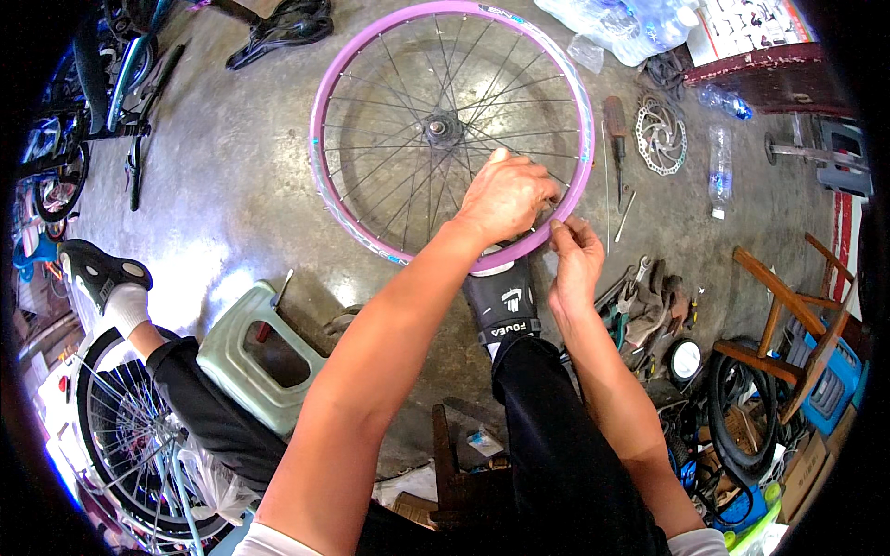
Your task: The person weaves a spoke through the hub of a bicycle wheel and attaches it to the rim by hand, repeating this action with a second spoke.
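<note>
A purple bicycle wheel rim [321,102] with black spokes and a dark hub [443,130] is in front of me, its near edge over my black shoe [502,301]. It carries no tire. My left hand [508,196] reaches over the near right part of the wheel, fingers curled down by the rim's inner side among the spokes; what they grip is hidden. Just right of it, my right hand [576,257] is closed, with thumb and fingertips pinching at the rim's outer edge.
Right of the wheel lie a screwdriver [616,134], a brake disc [661,136] and a plastic bottle [720,171]. Pliers and gloves [654,310] are near my right forearm. A green stool [246,347], another wheel [120,435] and someone's shoe [102,273] are at left; a wooden stool [783,310] is at right.
</note>
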`<move>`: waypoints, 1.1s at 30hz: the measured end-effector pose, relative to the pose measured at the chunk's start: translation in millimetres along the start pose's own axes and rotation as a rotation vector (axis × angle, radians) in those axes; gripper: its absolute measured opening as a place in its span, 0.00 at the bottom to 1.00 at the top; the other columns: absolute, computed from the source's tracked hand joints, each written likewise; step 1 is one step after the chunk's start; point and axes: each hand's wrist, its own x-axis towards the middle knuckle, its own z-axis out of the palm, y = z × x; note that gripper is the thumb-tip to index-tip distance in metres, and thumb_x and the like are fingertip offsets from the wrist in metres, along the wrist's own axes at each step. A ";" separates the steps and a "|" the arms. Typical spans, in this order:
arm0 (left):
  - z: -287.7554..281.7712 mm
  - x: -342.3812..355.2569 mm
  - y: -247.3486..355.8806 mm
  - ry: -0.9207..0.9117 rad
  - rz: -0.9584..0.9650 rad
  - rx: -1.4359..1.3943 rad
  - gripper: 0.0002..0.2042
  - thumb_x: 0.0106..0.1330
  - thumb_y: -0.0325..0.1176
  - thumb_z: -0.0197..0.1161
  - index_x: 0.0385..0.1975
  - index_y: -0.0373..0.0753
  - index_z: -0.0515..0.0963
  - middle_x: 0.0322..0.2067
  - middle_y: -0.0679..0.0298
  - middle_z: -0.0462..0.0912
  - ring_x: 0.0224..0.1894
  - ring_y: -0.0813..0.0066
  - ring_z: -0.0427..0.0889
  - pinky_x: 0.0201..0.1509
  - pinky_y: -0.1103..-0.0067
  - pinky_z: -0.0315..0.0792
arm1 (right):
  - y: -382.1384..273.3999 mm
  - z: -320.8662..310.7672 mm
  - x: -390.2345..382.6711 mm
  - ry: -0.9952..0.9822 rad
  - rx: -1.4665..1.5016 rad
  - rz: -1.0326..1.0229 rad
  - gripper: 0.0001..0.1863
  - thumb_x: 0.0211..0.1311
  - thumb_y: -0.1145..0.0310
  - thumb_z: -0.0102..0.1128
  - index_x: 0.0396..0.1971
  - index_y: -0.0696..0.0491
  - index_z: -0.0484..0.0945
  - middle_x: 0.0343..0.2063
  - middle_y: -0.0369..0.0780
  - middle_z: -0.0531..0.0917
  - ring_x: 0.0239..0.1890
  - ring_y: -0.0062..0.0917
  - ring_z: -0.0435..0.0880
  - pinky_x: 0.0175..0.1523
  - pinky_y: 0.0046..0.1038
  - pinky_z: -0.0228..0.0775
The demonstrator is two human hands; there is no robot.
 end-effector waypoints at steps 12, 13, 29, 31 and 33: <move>0.7 -1.5 6.4 -0.025 -0.010 0.093 0.05 0.62 0.38 0.65 0.34 0.53 0.88 0.34 0.72 0.81 0.44 0.72 0.77 0.53 0.69 0.62 | 2.7 1.3 -1.2 -0.003 -0.014 -0.059 0.11 0.67 0.77 0.65 0.48 0.60 0.81 0.36 0.33 0.83 0.37 0.15 0.77 0.46 0.20 0.70; 1.1 -1.1 6.9 -0.041 -0.012 0.104 0.06 0.62 0.38 0.65 0.34 0.53 0.88 0.34 0.72 0.81 0.45 0.72 0.77 0.53 0.69 0.62 | 2.0 1.3 -1.4 -0.001 -0.013 -0.059 0.12 0.67 0.77 0.65 0.48 0.60 0.80 0.36 0.34 0.82 0.37 0.15 0.77 0.46 0.20 0.70; 1.3 -1.0 8.9 -0.036 0.006 0.104 0.07 0.62 0.39 0.65 0.35 0.52 0.88 0.34 0.70 0.80 0.46 0.70 0.76 0.55 0.68 0.62 | -0.9 2.4 -3.5 0.020 -0.027 -0.047 0.13 0.65 0.77 0.66 0.49 0.60 0.79 0.34 0.34 0.81 0.36 0.16 0.76 0.45 0.20 0.70; 2.6 -1.3 8.0 -0.041 0.020 0.132 0.07 0.62 0.39 0.64 0.34 0.52 0.88 0.34 0.70 0.81 0.46 0.69 0.76 0.56 0.69 0.63 | -2.2 3.7 -4.4 0.026 -0.027 -0.052 0.13 0.66 0.77 0.66 0.49 0.60 0.79 0.34 0.34 0.81 0.36 0.16 0.76 0.45 0.20 0.70; 5.0 -1.2 6.7 -0.039 0.034 0.160 0.06 0.62 0.39 0.64 0.33 0.52 0.88 0.33 0.69 0.81 0.46 0.69 0.77 0.56 0.70 0.63 | -1.9 3.2 -3.8 0.027 -0.032 -0.053 0.13 0.66 0.77 0.66 0.49 0.60 0.79 0.35 0.34 0.81 0.36 0.16 0.77 0.45 0.20 0.70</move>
